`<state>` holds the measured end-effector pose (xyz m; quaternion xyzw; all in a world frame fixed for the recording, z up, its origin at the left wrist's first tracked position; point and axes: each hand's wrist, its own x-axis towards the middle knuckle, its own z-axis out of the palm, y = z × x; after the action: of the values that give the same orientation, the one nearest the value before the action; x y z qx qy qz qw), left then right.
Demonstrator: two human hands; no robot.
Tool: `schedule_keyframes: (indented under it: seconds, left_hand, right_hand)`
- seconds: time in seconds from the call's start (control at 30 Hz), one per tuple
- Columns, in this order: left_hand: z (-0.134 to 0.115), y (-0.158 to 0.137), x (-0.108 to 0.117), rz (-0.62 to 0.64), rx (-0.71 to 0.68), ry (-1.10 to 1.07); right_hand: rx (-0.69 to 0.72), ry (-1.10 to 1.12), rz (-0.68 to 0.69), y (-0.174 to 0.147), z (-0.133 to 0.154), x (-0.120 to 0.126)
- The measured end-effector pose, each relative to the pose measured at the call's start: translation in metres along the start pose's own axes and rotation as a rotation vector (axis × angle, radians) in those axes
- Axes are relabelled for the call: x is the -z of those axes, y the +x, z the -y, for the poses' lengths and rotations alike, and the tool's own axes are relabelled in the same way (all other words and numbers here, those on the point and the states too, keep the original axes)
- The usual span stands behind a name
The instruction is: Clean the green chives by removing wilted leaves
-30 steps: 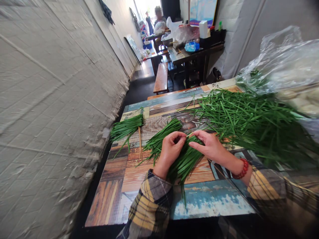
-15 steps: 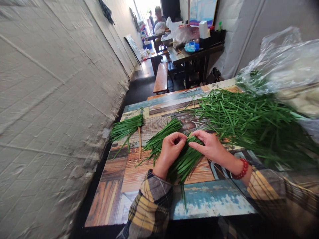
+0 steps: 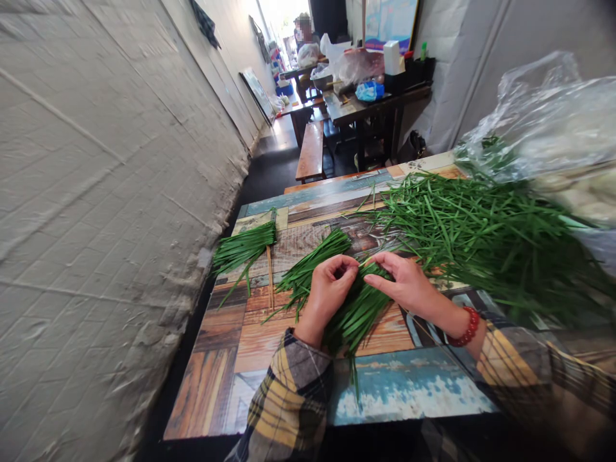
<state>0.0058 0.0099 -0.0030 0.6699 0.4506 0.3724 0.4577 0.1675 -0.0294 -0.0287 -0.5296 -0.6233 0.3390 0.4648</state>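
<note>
A bunch of green garlic chives [image 3: 360,317] lies between my hands, its leaf ends pointing toward me. My left hand [image 3: 330,292] is closed in a pinch at the far end of this bunch. From the other side, my right hand [image 3: 409,285] has its fingers and thumb curled about the same end. Thin sticks [image 3: 436,337] run from below my right hand toward the table's near edge. To the left, a second chive bunch [image 3: 315,260] rests on the table. Farther left lies a third bunch [image 3: 248,245] with thin wooden skewers [image 3: 270,282] through its end.
Loose chives [image 3: 447,221] are heaped on the right of the patchwork-patterned table [image 3: 202,398]. Behind them sits a clear plastic bag [image 3: 553,122] with pale contents. A wall [image 3: 120,205] runs along the left. Beyond are a bench [image 3: 312,151], cluttered tables and a person.
My left hand has shifted very slightly left at the chive ends. My right hand stays in place. The person in the background has moved a little.
</note>
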Motion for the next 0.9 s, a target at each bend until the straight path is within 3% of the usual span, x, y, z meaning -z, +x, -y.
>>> schedule_keyframes:
  seconds: [0.4, 0.9]
  left_hand:
    - [-0.0031, -0.0008, 0.0, 0.03, 0.016, 0.001]
    - [-0.0015, -0.0006, -0.0004, 0.032, 0.015, 0.035]
  right_hand:
    - [0.009, -0.067, -0.031, -0.0003, 0.0008, -0.0003]
    - [-0.004, -0.082, 0.023, 0.0006, -0.0013, 0.0011]
